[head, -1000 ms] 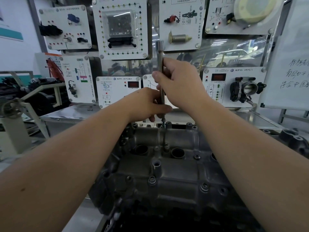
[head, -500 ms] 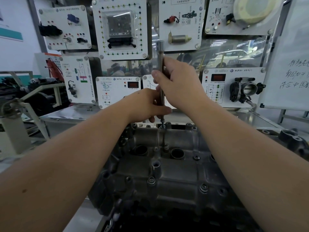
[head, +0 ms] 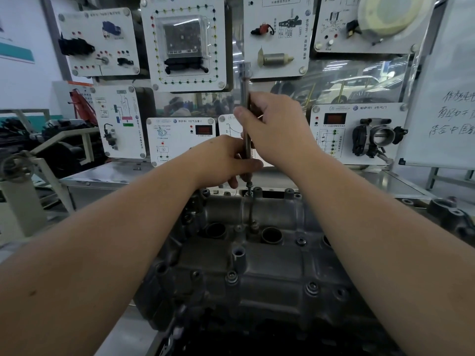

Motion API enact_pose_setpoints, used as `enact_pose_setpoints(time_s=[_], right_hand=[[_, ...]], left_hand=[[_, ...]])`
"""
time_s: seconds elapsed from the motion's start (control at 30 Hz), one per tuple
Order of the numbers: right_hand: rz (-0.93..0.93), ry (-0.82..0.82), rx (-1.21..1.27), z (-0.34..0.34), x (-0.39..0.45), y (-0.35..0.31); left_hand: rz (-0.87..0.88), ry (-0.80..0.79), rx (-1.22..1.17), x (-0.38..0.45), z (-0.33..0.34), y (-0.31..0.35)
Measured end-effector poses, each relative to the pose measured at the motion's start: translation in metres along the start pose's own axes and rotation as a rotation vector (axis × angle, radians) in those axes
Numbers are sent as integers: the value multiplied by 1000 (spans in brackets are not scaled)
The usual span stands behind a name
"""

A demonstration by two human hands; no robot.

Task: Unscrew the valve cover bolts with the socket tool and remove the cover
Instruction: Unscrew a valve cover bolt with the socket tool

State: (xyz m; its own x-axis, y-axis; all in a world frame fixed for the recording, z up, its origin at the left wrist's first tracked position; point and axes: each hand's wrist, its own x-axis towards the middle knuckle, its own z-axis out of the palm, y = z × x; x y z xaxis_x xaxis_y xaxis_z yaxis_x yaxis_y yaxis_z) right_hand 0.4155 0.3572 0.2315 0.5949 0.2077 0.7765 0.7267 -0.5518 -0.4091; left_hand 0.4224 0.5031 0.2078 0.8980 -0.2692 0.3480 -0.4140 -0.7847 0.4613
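Change: vs 0.5 s ago I see almost no shift; both hands keep same grip.
R hand (head: 277, 129): fingers curled round upper shaft of socket tool (head: 246, 104).
L hand (head: 226, 160): pinches shaft low down.
Tool: upright, tip on bolt (head: 248, 192) at far edge of valve cover (head: 257, 253).
Room: steel bench (head: 102, 176), sensor boards (head: 185, 44) on wall, whiteboard (head: 452, 98) on right.

Behind the steel desk (head: 108, 176), a wall of white training panels (head: 185, 42) with mounted car parts and a throttle body (head: 377, 137), a handwritten whiteboard (head: 452, 98) right of the panels, a white frame (head: 61, 140) and dark machinery (head: 59, 155) left of them.
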Motion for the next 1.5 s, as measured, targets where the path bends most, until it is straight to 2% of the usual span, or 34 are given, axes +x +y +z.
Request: enact_pose_setpoints(time_s=[0.1,0.23,0.33,0.47,0.6,0.9,1.1,1.5], right_hand=[[45,-33,56,0,3,2],[12,-34,31,1,1,1],[13,-31,67,1,-1,1],[-16,11,17,0,0,0],[37,-24,-28,1,5,1],[-20,60,33,2,0,2],[6,3,70,1,3,3],[14,9,19,3,1,1]], left_hand=[[-13,-2,18,2,2,0],[-37,-31,-61,0,1,1],[-15,-44,-13,-2,0,2],[-7,-18,38,0,0,2],[-30,-11,-28,0,1,2],[-4,4,-8,-1,-2,0],[-25,5,-86,1,1,0],[-16,3,15,-2,0,4]])
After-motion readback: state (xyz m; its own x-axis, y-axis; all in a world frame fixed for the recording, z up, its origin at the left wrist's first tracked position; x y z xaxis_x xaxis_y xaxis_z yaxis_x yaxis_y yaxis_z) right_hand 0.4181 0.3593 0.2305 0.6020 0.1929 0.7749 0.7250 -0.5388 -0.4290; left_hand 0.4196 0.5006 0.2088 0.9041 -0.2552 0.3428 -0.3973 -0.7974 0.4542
